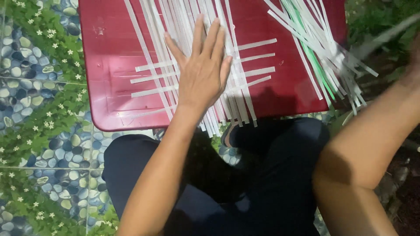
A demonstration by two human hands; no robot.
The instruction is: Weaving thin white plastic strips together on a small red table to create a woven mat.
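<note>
Many white strips (205, 65) are lying woven across a red table (100, 65).
The left hand (202, 72) is pressing flat on them, fingers spread; the right hand (413, 61), far right, is blurring past a loose strip (385, 35), grip unclear.

It looked like a home floor used as a craft spot: a floor covering (39, 131) printed with pebbles and leafy flowers spread at nine o'clock, and a low red plastic table (109, 52) at twelve o'clock carried loose white strips (245, 72).
</note>
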